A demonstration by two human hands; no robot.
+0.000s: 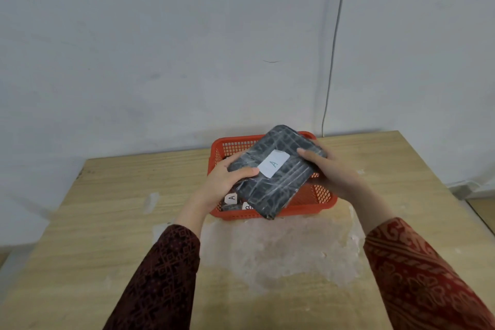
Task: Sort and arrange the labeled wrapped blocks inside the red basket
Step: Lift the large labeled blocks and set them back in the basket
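A dark block wrapped in clear film (270, 187), with a white label marked "A" on top, is held tilted above the red basket (318, 198). My left hand (226, 182) grips its left edge and my right hand (332, 171) grips its right edge. Down in the basket's near left corner lie more wrapped blocks: one label reads "A" (231, 198), and a second label (247, 206) is partly hidden by the held block. The rest of the basket's inside is covered.
The basket stands near the far edge of a wooden table (107, 222), close to a white wall. A pale worn patch (281, 249) marks the tabletop in front of the basket. A thin cable (332, 61) runs down the wall behind.
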